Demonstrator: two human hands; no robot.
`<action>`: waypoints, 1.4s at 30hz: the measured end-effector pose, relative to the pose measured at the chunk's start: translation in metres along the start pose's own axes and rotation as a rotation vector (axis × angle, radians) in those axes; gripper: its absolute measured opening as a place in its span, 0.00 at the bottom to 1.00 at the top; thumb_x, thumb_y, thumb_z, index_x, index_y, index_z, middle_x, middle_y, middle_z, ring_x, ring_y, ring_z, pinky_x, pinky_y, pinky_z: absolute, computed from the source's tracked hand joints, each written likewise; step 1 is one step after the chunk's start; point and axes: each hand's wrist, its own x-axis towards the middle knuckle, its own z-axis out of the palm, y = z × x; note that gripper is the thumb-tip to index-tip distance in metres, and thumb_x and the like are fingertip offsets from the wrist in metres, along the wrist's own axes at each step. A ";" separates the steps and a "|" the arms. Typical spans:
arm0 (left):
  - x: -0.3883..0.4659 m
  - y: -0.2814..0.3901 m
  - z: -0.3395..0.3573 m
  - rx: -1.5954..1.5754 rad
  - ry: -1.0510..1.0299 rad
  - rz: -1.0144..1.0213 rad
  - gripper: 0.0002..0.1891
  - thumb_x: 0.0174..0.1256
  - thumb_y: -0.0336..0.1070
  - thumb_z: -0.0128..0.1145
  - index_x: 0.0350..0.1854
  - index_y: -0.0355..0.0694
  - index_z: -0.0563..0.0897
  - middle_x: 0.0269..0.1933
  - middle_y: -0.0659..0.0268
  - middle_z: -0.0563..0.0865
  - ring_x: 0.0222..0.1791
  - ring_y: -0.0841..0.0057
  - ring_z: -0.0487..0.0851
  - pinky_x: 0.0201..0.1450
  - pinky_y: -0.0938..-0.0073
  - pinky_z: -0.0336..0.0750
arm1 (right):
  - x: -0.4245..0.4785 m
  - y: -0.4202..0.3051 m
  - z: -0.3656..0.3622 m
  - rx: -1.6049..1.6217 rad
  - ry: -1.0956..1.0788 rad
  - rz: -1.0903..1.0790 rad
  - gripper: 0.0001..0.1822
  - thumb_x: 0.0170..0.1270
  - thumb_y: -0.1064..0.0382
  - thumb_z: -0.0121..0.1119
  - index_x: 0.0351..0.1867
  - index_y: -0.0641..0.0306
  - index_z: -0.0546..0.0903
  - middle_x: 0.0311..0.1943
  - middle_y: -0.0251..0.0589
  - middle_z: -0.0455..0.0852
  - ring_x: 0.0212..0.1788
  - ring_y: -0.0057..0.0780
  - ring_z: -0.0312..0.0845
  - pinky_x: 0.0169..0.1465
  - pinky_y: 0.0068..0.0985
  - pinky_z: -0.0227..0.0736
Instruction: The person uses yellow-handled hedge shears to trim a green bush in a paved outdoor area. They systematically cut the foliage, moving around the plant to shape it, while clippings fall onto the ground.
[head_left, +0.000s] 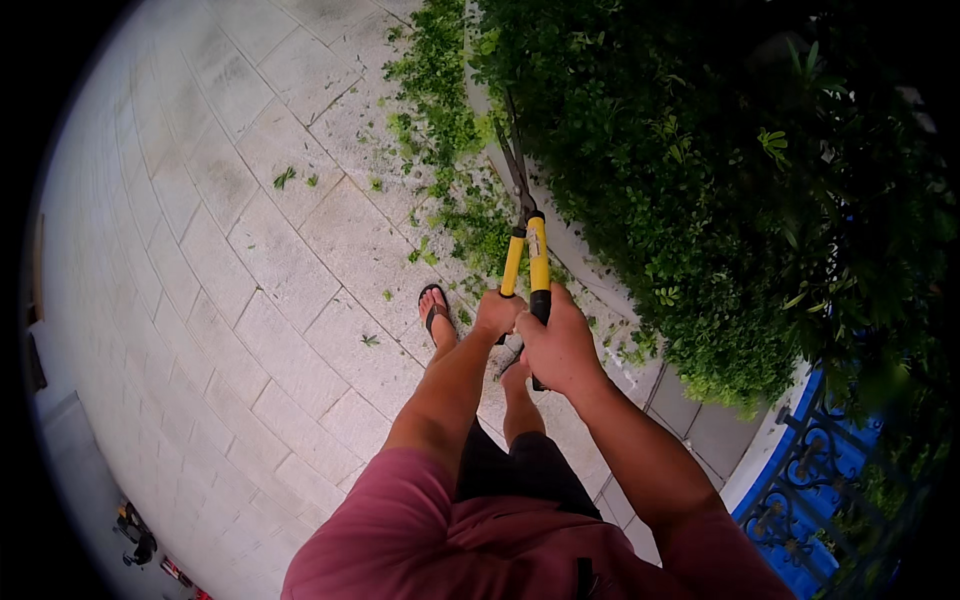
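Both hands hold a pair of hedge shears (538, 251) with yellow handles and black grips. My left hand (500, 313) is closed round the lower end of the left handle. On the black grip of the right handle, my right hand (559, 341) is wrapped tight. The two handles lie close together, and the dark blades (514, 154) point away from me along the near side of a green hedge (637, 172). Among leaves, the blade tips are hard to make out. Cut leafy clippings (480, 225) lie on the ground beneath the shears.
A pale kerb (585, 274) runs along the hedge's foot. Light stone paving (292, 247) spreads to the left, with scattered leaves. My sandalled foot (436, 311) stands below the shears. At lower right is an ornate metal railing (802, 480) before a blue surface (765, 480).
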 end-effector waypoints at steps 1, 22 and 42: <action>0.002 0.001 -0.010 0.014 -0.016 -0.007 0.13 0.59 0.37 0.68 0.27 0.29 0.85 0.22 0.56 0.85 0.18 0.68 0.83 0.24 0.63 0.76 | -0.005 -0.010 -0.003 0.021 0.004 -0.024 0.21 0.71 0.65 0.59 0.61 0.69 0.71 0.31 0.42 0.83 0.20 0.27 0.81 0.25 0.30 0.78; 0.084 0.081 -0.029 -0.124 -0.032 0.199 0.17 0.60 0.41 0.68 0.25 0.28 0.83 0.21 0.61 0.85 0.19 0.73 0.82 0.24 0.64 0.74 | 0.095 -0.029 0.031 0.065 0.198 -0.214 0.22 0.74 0.64 0.57 0.65 0.70 0.69 0.32 0.46 0.84 0.23 0.33 0.84 0.30 0.36 0.80; 0.039 0.047 -0.032 0.036 -0.077 -0.056 0.16 0.59 0.39 0.65 0.27 0.26 0.84 0.20 0.57 0.84 0.17 0.67 0.84 0.22 0.64 0.80 | 0.045 -0.058 -0.002 0.253 -0.007 0.090 0.22 0.72 0.66 0.58 0.63 0.72 0.70 0.27 0.37 0.79 0.20 0.25 0.80 0.25 0.27 0.76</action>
